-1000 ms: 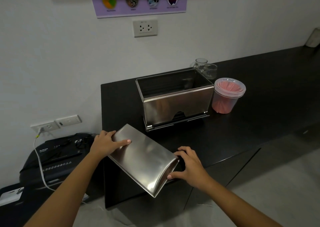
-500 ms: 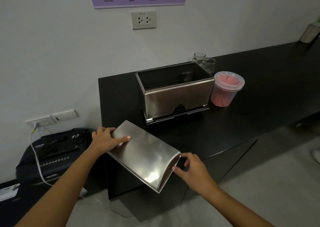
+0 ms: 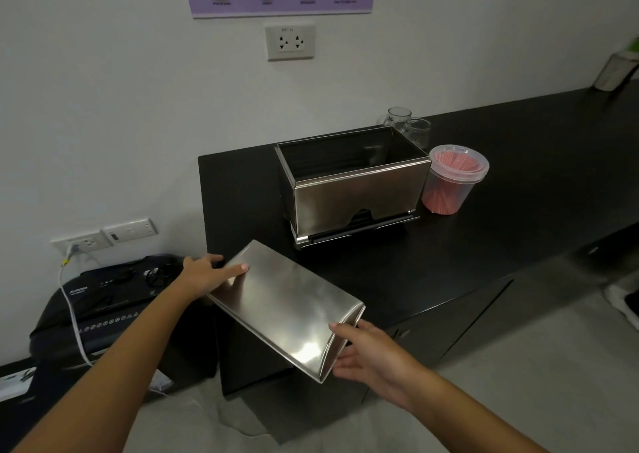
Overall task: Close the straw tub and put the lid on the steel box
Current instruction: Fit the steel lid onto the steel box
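A curved steel lid (image 3: 283,305) is held tilted over the near corner of the black counter (image 3: 501,231). My left hand (image 3: 207,274) grips its far-left end, thumb on top. My right hand (image 3: 366,357) holds its near-right end, fingers at the open edge. Behind it the open steel box (image 3: 356,189) stands on the counter with no lid. To the right of the box is the clear straw tub (image 3: 453,183), full of pink straws, with its clear lid on top.
Two small glass jars (image 3: 409,125) stand behind the box by the wall. A black paper shredder (image 3: 103,300) sits on the floor at left, with a white cable from a wall socket (image 3: 81,243). A shoe (image 3: 622,304) shows at far right.
The steel lid has stayed in both hands and lifted slightly from the counter edge. My right hand slid from the lid's side to its near end. The view has tilted a little.
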Action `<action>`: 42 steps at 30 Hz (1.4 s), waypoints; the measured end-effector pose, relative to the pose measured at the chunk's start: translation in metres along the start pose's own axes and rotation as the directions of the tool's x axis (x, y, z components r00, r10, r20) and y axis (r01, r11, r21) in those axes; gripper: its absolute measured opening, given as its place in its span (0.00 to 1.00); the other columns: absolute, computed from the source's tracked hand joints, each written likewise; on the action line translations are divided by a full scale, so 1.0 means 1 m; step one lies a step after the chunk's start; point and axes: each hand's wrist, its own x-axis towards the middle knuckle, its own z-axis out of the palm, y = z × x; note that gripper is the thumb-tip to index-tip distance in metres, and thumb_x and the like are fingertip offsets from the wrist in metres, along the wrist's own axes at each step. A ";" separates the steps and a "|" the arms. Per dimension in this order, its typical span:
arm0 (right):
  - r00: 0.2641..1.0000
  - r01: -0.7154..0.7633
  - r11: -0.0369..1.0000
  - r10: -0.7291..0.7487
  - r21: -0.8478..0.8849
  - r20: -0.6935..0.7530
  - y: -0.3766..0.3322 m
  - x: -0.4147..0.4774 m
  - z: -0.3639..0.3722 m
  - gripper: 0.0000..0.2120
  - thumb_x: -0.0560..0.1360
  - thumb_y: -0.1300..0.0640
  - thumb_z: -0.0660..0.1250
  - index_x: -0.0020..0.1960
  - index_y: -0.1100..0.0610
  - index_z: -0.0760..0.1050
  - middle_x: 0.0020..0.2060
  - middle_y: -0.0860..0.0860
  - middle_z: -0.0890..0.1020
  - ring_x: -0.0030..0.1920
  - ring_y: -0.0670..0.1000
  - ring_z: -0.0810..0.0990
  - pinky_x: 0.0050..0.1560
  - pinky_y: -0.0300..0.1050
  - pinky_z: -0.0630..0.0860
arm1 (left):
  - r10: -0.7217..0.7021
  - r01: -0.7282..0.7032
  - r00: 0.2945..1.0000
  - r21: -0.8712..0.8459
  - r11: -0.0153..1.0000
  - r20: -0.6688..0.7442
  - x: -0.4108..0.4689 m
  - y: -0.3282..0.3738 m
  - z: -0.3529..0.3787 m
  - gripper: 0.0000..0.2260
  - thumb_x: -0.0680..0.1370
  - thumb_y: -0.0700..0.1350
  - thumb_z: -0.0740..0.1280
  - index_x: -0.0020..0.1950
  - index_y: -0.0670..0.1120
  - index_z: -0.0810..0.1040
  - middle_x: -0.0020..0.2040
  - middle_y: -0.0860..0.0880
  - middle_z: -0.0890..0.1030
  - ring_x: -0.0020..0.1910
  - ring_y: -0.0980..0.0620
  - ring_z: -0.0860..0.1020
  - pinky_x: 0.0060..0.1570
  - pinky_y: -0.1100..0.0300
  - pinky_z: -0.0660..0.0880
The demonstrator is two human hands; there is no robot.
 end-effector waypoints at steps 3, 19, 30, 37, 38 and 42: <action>1.000 0.021 0.999 -0.021 -0.043 -0.007 -0.004 0.000 0.003 0.17 0.75 0.52 0.63 0.59 0.59 0.68 0.38 0.56 0.78 0.37 0.52 0.79 0.44 0.45 0.80 | 0.002 -0.002 1.000 0.005 1.000 0.021 -0.001 -0.002 -0.005 0.34 0.70 0.63 0.66 0.70 0.48 0.66 0.73 0.39 0.56 0.69 0.36 0.62 0.68 0.42 0.60; 0.972 0.156 0.987 -0.160 -0.037 -0.175 -0.031 0.020 -0.017 0.15 0.73 0.57 0.65 0.57 0.60 0.67 0.50 0.61 0.79 0.47 0.58 0.80 0.38 0.48 0.78 | 0.093 -0.056 0.989 -0.289 0.956 0.115 -0.028 -0.014 -0.006 0.23 0.72 0.56 0.68 0.61 0.43 0.76 0.55 0.43 0.79 0.54 0.45 0.77 0.60 0.51 0.72; 0.921 0.253 0.958 -0.282 -0.139 -0.270 -0.049 0.014 -0.039 0.17 0.73 0.58 0.65 0.61 0.58 0.69 0.50 0.60 0.79 0.45 0.57 0.79 0.43 0.49 0.75 | 0.119 -0.123 0.992 -0.408 0.905 -0.036 -0.063 -0.009 0.004 0.27 0.67 0.58 0.72 0.60 0.47 0.72 0.47 0.49 0.79 0.44 0.53 0.80 0.36 0.62 0.73; 0.854 0.393 0.891 -0.445 -0.228 -0.270 -0.073 -0.001 -0.054 0.19 0.73 0.56 0.65 0.63 0.56 0.69 0.41 0.49 0.78 0.39 0.48 0.77 0.35 0.40 0.71 | 0.247 -0.257 0.965 -0.488 0.834 -0.087 -0.093 0.008 -0.010 0.32 0.56 0.62 0.72 0.55 0.48 0.75 0.50 0.41 0.80 0.47 0.43 0.80 0.47 0.49 0.77; 0.850 0.411 0.881 -0.464 -0.236 -0.251 -0.077 -0.004 -0.056 0.19 0.74 0.56 0.64 0.64 0.55 0.69 0.41 0.49 0.78 0.40 0.47 0.78 0.35 0.39 0.71 | 0.262 -0.276 0.960 -0.508 0.816 -0.101 -0.096 0.012 -0.013 0.31 0.56 0.61 0.73 0.54 0.47 0.75 0.49 0.41 0.80 0.45 0.43 0.80 0.46 0.49 0.77; 0.832 0.465 0.849 -0.516 -0.251 -0.204 -0.100 -0.012 -0.063 0.21 0.73 0.55 0.65 0.65 0.52 0.68 0.41 0.46 0.79 0.37 0.44 0.80 0.33 0.35 0.71 | 0.303 -0.340 0.940 -0.503 0.794 -0.157 -0.095 0.032 -0.025 0.23 0.60 0.58 0.73 0.51 0.50 0.75 0.46 0.46 0.79 0.43 0.49 0.81 0.40 0.57 0.78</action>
